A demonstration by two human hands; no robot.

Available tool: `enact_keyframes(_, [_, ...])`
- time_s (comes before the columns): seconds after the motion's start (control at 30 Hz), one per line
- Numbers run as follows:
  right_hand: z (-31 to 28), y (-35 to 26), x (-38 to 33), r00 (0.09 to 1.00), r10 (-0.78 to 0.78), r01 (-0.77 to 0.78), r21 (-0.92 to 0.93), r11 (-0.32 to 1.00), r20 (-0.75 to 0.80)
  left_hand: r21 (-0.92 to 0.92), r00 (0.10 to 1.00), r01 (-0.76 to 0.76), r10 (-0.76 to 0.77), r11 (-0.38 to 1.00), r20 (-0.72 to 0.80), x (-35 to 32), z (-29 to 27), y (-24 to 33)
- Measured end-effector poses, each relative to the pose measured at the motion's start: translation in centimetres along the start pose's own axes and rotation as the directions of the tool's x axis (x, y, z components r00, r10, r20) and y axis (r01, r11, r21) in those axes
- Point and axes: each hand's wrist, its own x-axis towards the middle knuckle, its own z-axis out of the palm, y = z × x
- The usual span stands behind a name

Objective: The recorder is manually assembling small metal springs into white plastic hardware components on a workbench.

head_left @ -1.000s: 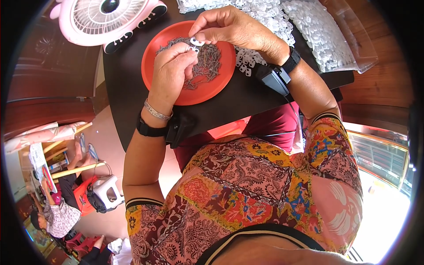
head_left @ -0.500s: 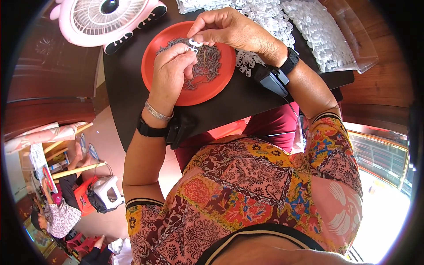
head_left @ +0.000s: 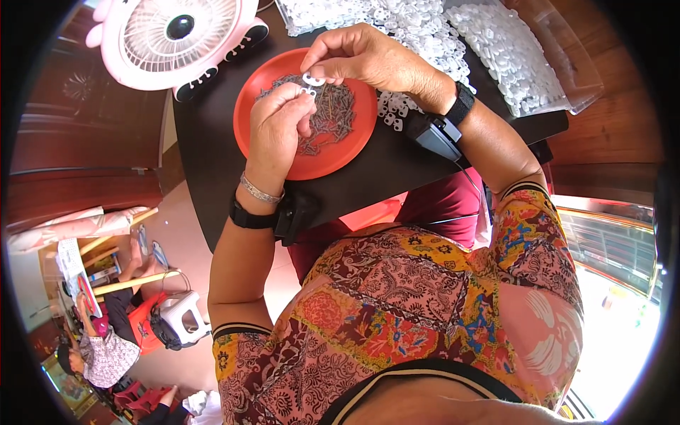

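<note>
My left hand (head_left: 280, 122) is closed, pinching a small white plastic piece (head_left: 309, 92) between thumb and forefinger. Just above it, my right hand (head_left: 370, 62) grips another white plastic piece (head_left: 313, 80) with holes in it. The two pieces meet or nearly meet; whether they are joined I cannot tell. Both hands hover over a round red plate (head_left: 243, 113). Inside the plate lies a pile of thin grey metal pieces (head_left: 337, 117) resembling screws. Loose white pieces (head_left: 394, 113) with dark holes lie on the table right of the plate.
A pink fan (head_left: 180, 28) stands at the far left of the dark table (head_left: 205, 152). Behind my right hand is a heap of white pieces (head_left: 432, 35). A clear bin (head_left: 584, 92) of white parts sits far right. A seated person (head_left: 106, 354) shows at lower left.
The plate, fan and hands appear slightly lower and further right in the picture, as the view has shifted. Both hands keep their pinch on the white pieces.
</note>
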Motion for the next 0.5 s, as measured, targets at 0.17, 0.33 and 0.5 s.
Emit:
enact_keyframes(0.17, [-0.06,0.2,-0.09,1.0,-0.016,0.016,0.012,1.0,-0.003,0.009,1.0,-0.011,0.011,1.0,0.01,0.04,0.07,-0.06])
enact_keyframes(0.33, [0.03,0.02,-0.11,1.0,-0.025,0.025,-0.025,0.999,0.004,-0.001,1.0,-0.011,0.011,1.0,0.007,-0.01,0.14,-0.31])
enact_keyframes(0.5, [0.64,0.07,-0.21,0.999,-0.043,0.044,-0.031,0.999,0.011,-0.02,1.0,-0.003,0.003,1.0,-0.01,0.03,0.15,-0.36])
